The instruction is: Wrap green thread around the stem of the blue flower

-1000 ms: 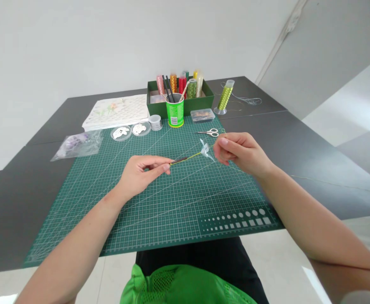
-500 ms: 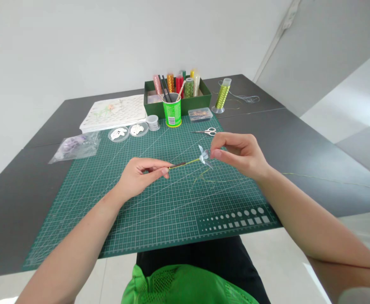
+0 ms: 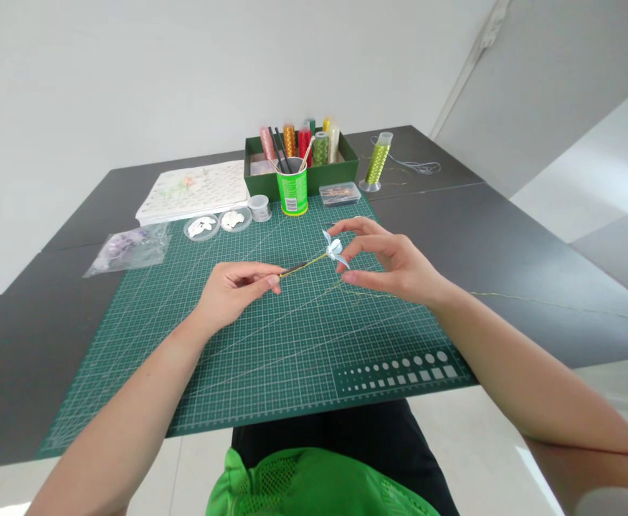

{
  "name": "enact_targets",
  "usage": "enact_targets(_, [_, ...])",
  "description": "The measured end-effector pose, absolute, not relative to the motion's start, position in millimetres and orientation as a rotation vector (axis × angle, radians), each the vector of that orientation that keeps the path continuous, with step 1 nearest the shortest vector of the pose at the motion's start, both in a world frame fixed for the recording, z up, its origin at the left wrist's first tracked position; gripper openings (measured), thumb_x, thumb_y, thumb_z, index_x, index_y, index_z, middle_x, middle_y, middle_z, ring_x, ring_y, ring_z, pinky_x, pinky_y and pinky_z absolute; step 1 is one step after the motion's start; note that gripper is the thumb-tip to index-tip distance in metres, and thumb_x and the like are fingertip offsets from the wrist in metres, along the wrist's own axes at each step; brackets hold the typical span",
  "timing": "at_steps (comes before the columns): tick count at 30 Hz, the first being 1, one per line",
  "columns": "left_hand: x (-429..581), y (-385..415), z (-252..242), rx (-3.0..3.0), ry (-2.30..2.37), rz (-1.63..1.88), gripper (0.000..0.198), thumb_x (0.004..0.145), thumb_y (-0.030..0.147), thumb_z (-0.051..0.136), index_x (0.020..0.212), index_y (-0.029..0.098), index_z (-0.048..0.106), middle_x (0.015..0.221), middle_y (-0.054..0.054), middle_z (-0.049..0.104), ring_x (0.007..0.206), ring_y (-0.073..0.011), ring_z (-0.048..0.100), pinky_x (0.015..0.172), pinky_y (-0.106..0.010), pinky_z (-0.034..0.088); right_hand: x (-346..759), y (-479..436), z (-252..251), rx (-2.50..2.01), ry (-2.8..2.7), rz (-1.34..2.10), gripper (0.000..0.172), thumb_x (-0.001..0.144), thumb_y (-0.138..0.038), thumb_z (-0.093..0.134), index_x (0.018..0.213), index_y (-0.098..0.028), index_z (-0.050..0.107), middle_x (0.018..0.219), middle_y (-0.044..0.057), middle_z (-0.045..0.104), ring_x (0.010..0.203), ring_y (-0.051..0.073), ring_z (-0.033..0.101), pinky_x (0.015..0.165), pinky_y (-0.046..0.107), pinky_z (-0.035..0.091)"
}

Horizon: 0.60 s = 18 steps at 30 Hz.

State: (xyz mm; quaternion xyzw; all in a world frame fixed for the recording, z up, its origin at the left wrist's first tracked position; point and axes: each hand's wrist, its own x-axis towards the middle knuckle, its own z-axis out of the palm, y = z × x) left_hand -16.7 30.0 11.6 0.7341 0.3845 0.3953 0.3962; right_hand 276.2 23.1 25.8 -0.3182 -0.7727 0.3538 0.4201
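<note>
My left hand (image 3: 236, 285) pinches the dark lower end of a thin stem (image 3: 304, 265) wrapped in yellow-green thread, held above the green cutting mat (image 3: 271, 337). A small pale blue flower (image 3: 334, 249) sits at the stem's far tip. My right hand (image 3: 386, 261) curls round that flower, thumb and fingers apart on either side of it. A fine yellow-green thread (image 3: 534, 301) trails from near the flower across the mat and off to the right over the dark table.
At the mat's far edge stand a green cup of tools (image 3: 292, 188), a green box of thread spools (image 3: 340, 163), a yellow-green spool (image 3: 378, 162), a clear case (image 3: 339, 194), small dishes (image 3: 202, 227), a plastic bag (image 3: 128, 246) and a white pad (image 3: 196, 188).
My right hand has moved left and forward and opened round the flower. The stem's flower end has swung up and to the left. The scissors are now hidden behind my right hand.
</note>
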Motion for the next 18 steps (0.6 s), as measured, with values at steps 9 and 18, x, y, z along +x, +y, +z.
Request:
enact_targets(9, [-17.6, 30.7, 10.4, 1.868, 1.021, 0.978, 0.019, 0.085, 0.036, 0.078, 0.094, 0.020, 0.085, 0.067, -0.005, 0.078, 0.052, -0.0122, 0.063, 0.048, -0.021, 0.048, 273.9, 21.5, 25.9, -0.869, -1.865, 0.623, 0.009, 0.084, -0.030, 0.080, 0.080, -0.025, 0.074, 0.119, 0.006, 0.068, 0.118, 0.028, 0.061, 0.112, 0.053, 0.041])
enact_targets(18, [-16.6, 29.8, 12.4, 1.879, 0.966, 0.933, 0.015, 0.086, 0.031, 0.077, 0.094, 0.021, 0.085, 0.069, -0.004, 0.078, 0.052, -0.0113, 0.063, 0.048, -0.020, 0.046, 275.5, 26.2, 20.9, -0.784, -1.813, 0.789, 0.008, 0.084, -0.024, 0.076, 0.078, -0.023, 0.070, 0.119, 0.007, 0.067, 0.119, 0.027, 0.060, 0.109, 0.049, 0.041])
